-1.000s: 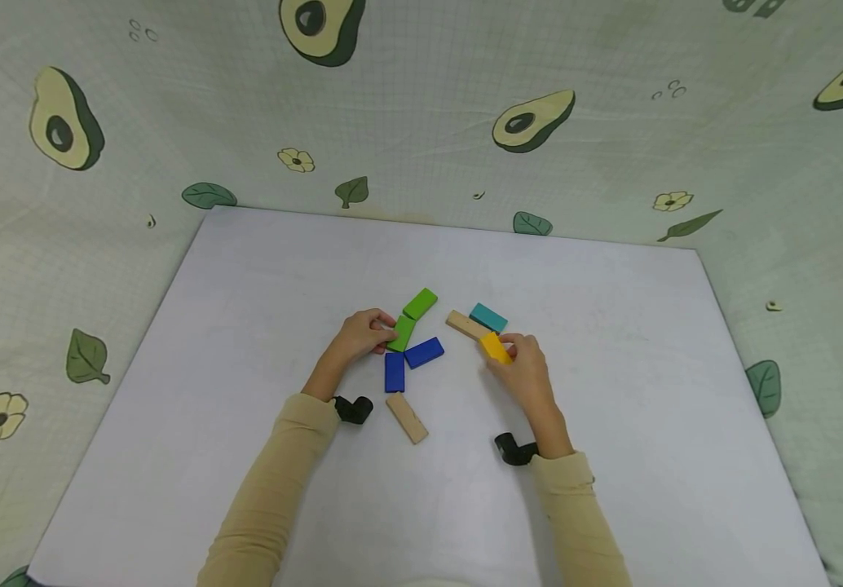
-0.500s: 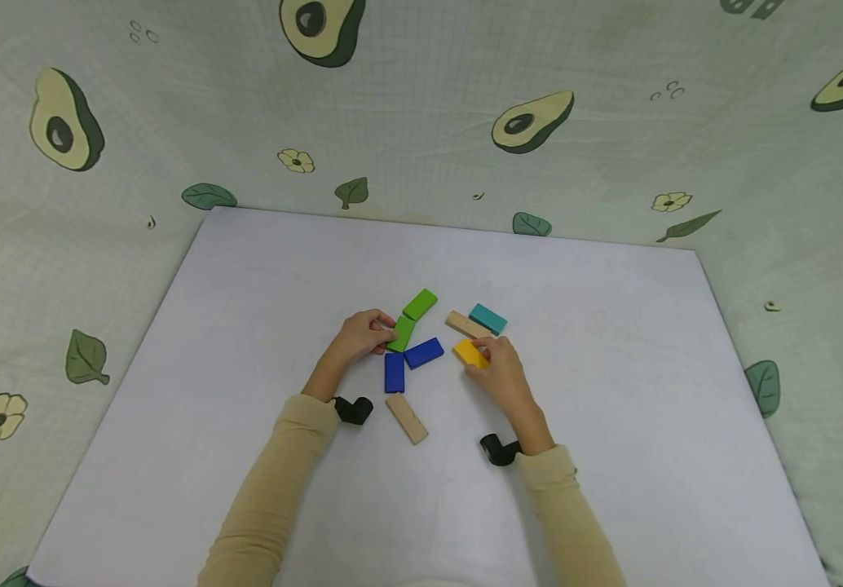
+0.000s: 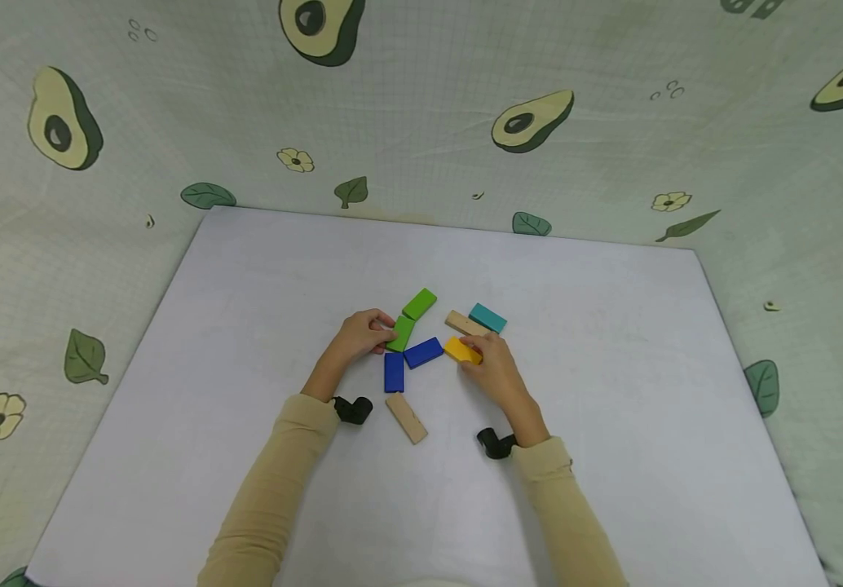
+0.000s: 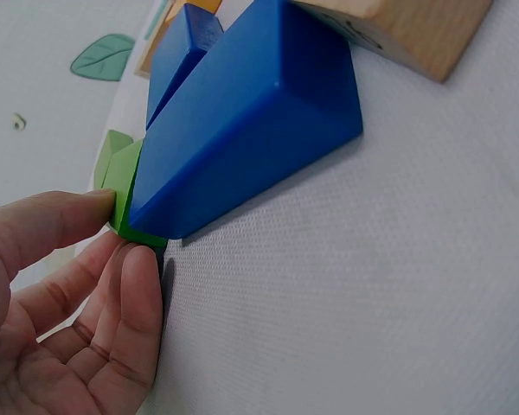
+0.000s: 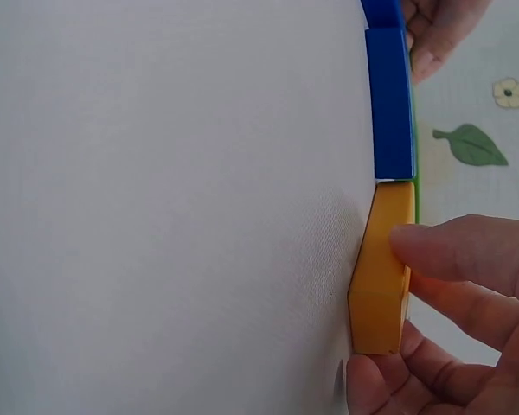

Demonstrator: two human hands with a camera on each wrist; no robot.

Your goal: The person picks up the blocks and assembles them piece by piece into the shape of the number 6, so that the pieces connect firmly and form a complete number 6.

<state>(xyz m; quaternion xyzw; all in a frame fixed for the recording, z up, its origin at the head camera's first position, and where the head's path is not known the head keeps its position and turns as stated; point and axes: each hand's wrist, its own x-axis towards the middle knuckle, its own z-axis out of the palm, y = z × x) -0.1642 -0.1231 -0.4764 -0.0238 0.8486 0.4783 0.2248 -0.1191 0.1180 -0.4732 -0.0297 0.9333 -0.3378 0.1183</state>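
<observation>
My right hand pinches a yellow wooden block between thumb and fingers. One end of it meets the end of a slanted blue block, as the right wrist view also shows. At the left, my left hand holds the lower green block by its outer side, thumb and fingertips on it. An upper green block continues from that one's far end. Below the lower green block lies an upright-pointing blue block, large in the left wrist view.
A plain wood block lies nearest the person, below the blue ones. Behind the right hand, another plain wood block lies alongside a teal block. All rest on a white table with avocado-print cloth behind it.
My right hand has moved left with the yellow block, from beside the plain wood block to the end of the slanted blue block. The left hand has stayed on the lower green block.
</observation>
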